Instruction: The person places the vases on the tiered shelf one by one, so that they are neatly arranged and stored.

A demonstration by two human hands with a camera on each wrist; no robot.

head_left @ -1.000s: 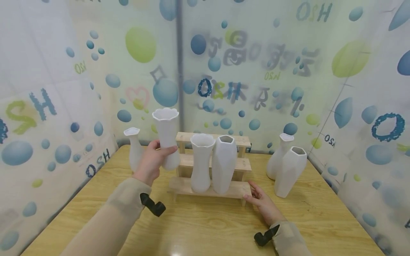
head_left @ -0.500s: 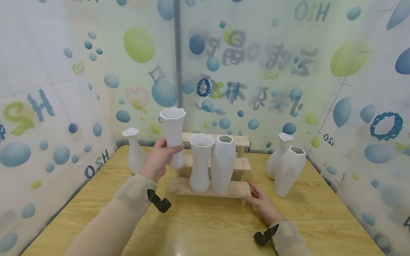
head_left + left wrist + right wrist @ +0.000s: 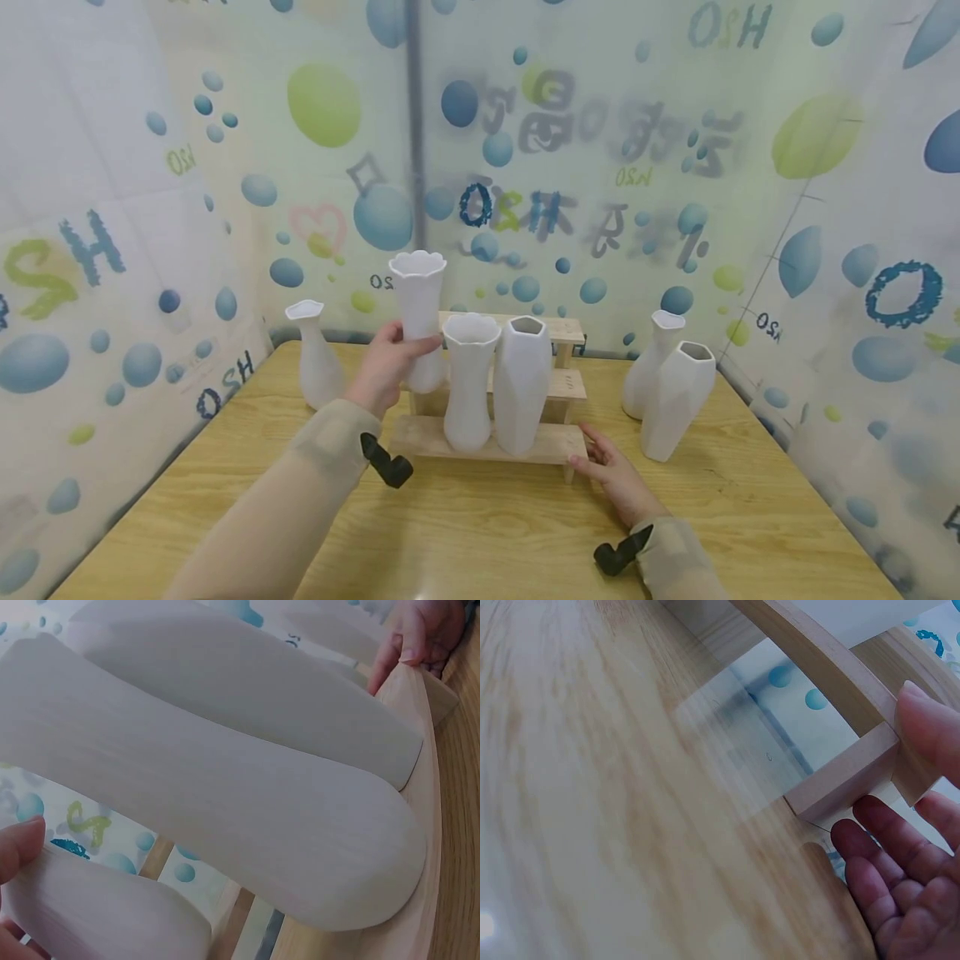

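My left hand [image 3: 386, 362] grips a white scalloped-rim vase [image 3: 420, 292] by its lower body, thumb across the front. That vase is upright at the left of the three-step wooden stand [image 3: 555, 442], its base at about middle-step height; whether it touches wood cannot be told. On the bottom step stand another scalloped vase [image 3: 470, 383] and a faceted vase [image 3: 521, 387], side by side. In the left wrist view the held vase [image 3: 112, 907] fills the lower left corner. My right hand [image 3: 617, 479] holds the stand's right end, thumb [image 3: 930, 731] on the bottom step, fingers by its leg.
A slim flared-neck vase [image 3: 318, 367] stands at the left on the wooden table [image 3: 480, 533]. At the right, a similar flared-neck vase [image 3: 648, 375] stands behind a faceted one [image 3: 678, 404]. A patterned curtain [image 3: 637, 100] closes off the back and sides.
My left hand has carried the scalloped vase rightward, from beside the stand to in front of its left part. My right hand has stayed at the stand's right end.
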